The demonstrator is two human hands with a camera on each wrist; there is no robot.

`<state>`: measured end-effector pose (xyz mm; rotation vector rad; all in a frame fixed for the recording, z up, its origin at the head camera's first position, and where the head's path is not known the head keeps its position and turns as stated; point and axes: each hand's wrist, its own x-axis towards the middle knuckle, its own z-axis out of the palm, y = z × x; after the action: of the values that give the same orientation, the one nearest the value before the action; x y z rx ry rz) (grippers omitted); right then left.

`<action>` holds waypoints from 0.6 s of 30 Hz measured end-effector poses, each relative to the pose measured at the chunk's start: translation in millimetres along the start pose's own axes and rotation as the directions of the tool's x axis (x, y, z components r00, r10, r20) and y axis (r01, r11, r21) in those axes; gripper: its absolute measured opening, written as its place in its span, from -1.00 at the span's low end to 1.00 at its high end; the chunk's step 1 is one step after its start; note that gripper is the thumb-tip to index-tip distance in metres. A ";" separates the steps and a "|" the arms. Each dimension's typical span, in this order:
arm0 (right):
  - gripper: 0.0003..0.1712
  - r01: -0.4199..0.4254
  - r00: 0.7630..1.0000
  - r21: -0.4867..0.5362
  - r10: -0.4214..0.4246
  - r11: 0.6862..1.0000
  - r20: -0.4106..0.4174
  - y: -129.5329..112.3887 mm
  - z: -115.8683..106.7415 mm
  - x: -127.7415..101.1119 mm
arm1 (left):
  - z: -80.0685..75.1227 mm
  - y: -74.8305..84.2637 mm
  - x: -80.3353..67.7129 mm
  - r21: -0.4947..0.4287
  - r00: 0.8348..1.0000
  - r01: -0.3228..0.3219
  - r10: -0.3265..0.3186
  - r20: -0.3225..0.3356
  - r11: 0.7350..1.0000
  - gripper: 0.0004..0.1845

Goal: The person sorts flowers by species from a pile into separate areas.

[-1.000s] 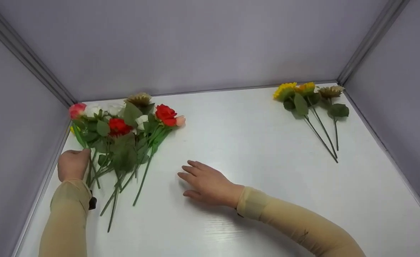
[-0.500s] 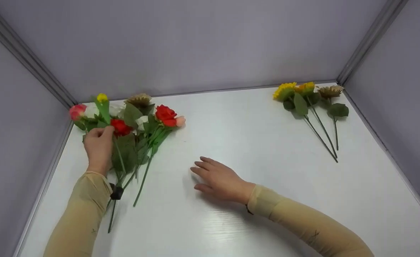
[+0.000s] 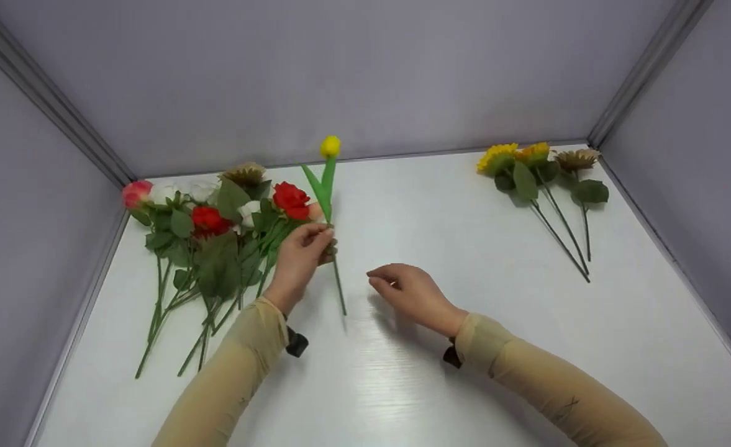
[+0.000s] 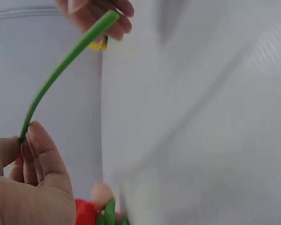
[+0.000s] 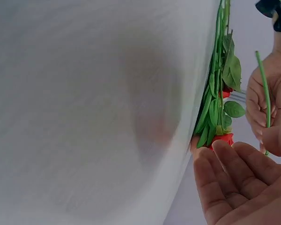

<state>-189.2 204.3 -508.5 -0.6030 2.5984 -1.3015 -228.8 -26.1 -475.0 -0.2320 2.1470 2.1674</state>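
Observation:
A yellow tulip (image 3: 330, 147) with green leaves stands nearly upright over the table's middle, its stem pinched between the thumb and fingers of my left hand (image 3: 298, 264). In the left wrist view the bare green stem (image 4: 56, 72) curves up from that pinch. To its right, my right hand (image 3: 415, 298) is raised with loosely bent fingers and holds nothing. The right wrist view shows its palm and fingers (image 5: 243, 183) apart, with the stem's lower end near the thumb. A red rose (image 3: 291, 198) lies just left of the tulip.
On the left of the white table (image 3: 402, 397) lies a pile of flowers, with white ones, a pink one (image 3: 136, 194) and another red one (image 3: 208, 221). Two yellow sunflowers (image 3: 495, 159) and a brownish one (image 3: 576, 159) lie at the back right. Grey walls (image 3: 365, 74) enclose the table.
My left hand has lifted the yellow tulip from the left end of the pile and carried it right to the middle. My right hand has shifted right, its fingers now more bent.

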 end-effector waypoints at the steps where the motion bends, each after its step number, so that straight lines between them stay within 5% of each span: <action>1: -0.60 -0.034 0.999 0.059 0.034 0.998 -0.001 0.7 -1.8 0.4 | 10.4 -3.6 1.2 -0.016 1.000 -0.002 0.002 0.009 1.000 -0.75; 9: -0.68 -0.168 0.984 0.390 0.180 0.905 0.008 12.6 -8.5 0.4 | 60.7 -15.1 1.6 -0.060 0.994 -0.016 0.022 0.111 0.998 -0.79; 18: -0.77 -0.161 0.983 0.418 0.182 0.894 -0.009 18.7 -10.5 -5.5 | 75.1 -15.1 -0.7 -0.059 0.989 -0.025 0.033 0.145 0.998 -0.73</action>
<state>-192.9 224.4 -517.2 -0.2622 2.2346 -1.7505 -229.3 49.1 -489.4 -0.0438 2.0251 2.1889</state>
